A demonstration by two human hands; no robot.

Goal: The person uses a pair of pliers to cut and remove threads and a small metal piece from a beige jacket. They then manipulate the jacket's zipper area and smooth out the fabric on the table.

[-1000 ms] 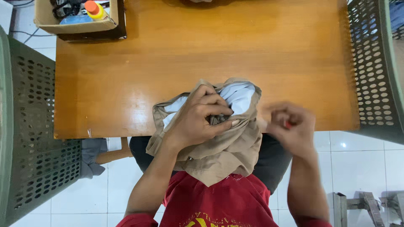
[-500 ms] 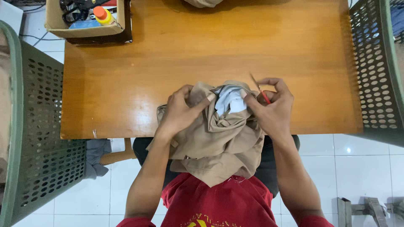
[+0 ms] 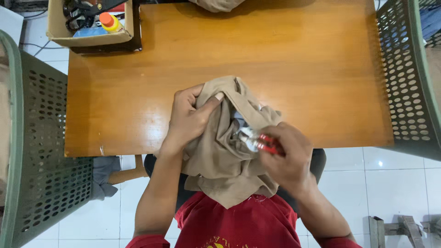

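Observation:
A bunched tan garment (image 3: 220, 151) lies at the near edge of the wooden table (image 3: 294, 69) and hangs down into my lap. My left hand (image 3: 188, 117) grips a fold of it from the left, thumb pressed on top. My right hand (image 3: 287, 156) holds small red-handled snips (image 3: 259, 141), whose metal tips touch the cloth near a pale lining in the middle of the bundle.
Green perforated plastic baskets stand at the left (image 3: 32, 151) and the right (image 3: 406, 78) of the table. A cardboard box (image 3: 89, 23) with an orange-capped bottle and tools sits at the far left corner. More tan cloth (image 3: 218, 4) lies at the far edge.
The garment has been turned so less of the pale lining shows. My right hand has moved down and now brings the red snips against the cloth.

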